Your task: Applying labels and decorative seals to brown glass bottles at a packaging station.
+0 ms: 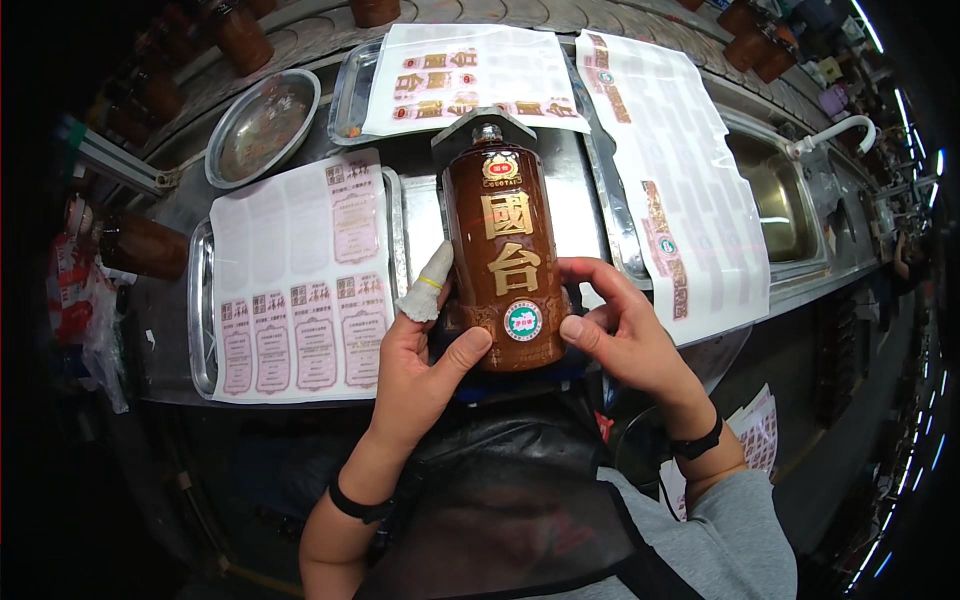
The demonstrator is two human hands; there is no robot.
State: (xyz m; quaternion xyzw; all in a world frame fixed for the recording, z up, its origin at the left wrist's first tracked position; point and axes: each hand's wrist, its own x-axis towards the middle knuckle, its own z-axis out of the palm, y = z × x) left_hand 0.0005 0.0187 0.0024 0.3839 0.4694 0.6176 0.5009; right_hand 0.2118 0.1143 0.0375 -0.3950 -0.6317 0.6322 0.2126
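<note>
A brown glazed bottle (492, 255) with gold characters, a small red-and-gold emblem and a round green-and-white sticker leans back in front of me, its neck pointing away. My left hand (425, 365) grips its lower left side, the thumb laid along the front near the base. One finger of that hand wears a whitish cover (425, 295) held by a yellow band. On the opposite side, my right hand (625, 335) holds the bottle, with the thumb by the lower edge and fingers curved along its side. A grey metal rest (525, 130) shows behind the neck.
Sheets of labels lie on trays: a left sheet (295, 240), a back sheet (475, 85) and a right sheet (660, 150). A metal bowl (218, 150) sits back left. On the right is a sink (785, 205) with a white faucet (845, 130). Other brown bottles (145, 245) stand around.
</note>
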